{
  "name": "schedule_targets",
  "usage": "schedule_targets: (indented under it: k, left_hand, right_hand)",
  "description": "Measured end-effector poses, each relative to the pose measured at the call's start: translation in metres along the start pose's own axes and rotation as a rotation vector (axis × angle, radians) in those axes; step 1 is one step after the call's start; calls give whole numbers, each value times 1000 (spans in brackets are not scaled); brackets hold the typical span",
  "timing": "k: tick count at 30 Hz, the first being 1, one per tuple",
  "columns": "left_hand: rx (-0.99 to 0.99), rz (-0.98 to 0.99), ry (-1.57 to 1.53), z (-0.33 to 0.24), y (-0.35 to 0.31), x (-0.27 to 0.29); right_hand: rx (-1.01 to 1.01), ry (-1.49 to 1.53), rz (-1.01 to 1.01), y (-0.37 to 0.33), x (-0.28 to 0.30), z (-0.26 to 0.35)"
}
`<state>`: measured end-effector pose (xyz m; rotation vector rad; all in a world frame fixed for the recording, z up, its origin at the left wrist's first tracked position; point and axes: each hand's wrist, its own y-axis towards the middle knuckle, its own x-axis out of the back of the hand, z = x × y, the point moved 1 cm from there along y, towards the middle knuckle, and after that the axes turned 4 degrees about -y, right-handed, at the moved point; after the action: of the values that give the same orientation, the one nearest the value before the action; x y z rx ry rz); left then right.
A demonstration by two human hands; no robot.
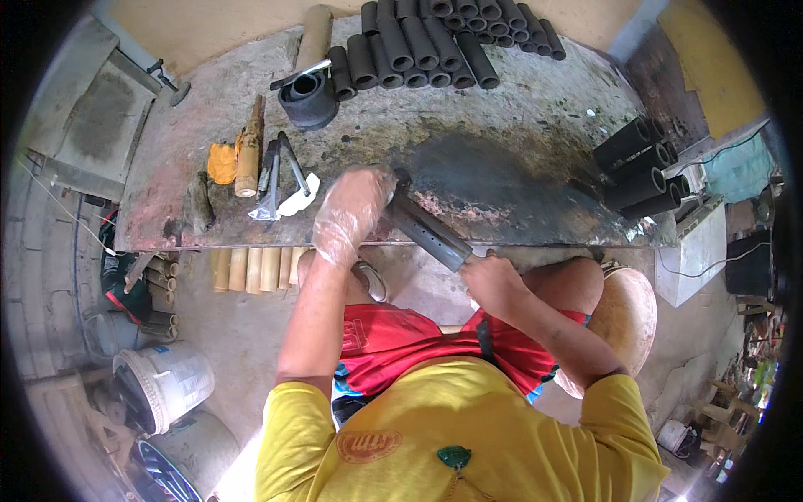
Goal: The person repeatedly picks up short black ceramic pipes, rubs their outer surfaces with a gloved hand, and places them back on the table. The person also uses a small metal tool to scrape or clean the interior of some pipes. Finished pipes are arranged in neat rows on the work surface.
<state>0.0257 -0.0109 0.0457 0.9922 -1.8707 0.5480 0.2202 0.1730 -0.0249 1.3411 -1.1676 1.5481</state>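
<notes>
A black tube [431, 234], with a row of small dark marks along it, slants over the table's near edge. My right hand [495, 283] is closed round its near end. My left hand [355, 205], in a clear plastic glove, is closed at the tube's far end. A small dark piece shows by its fingertips, but what they hold is hidden. Left of that hand lie a white scrap [299, 197], a dark-handled tool [293, 164], a bamboo piece [248, 159] and an orange cloth [222, 163]. A black-stained patch [485, 180] spreads over the tabletop beyond the tube.
Several black tubes [422, 46] are stacked at the back, beside a dark round pot [308, 105]. More black tubes [640, 171] lie at the table's right. Pale bamboo lengths [269, 269] stand under the left edge. A white bucket [180, 381] sits lower left, a tan drum-like thing [631, 322] by my right knee.
</notes>
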Motion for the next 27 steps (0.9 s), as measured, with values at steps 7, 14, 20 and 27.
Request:
schedule_targets:
  k: [7, 14, 20, 27]
  left_hand:
    - [-452, 82, -96, -66, -54, -41]
    - [-28, 65, 78, 12, 3, -4]
    - [-447, -55, -41, -42, -45, -21]
    - [-272, -244, -56, 3, -25, -48]
  right_hand:
    - [36, -172, 103, 2, 2, 0]
    - [-5, -143, 50, 4, -4, -3]
    - [154, 493, 68, 8, 2, -31]
    - [90, 653, 163, 9, 1, -38]
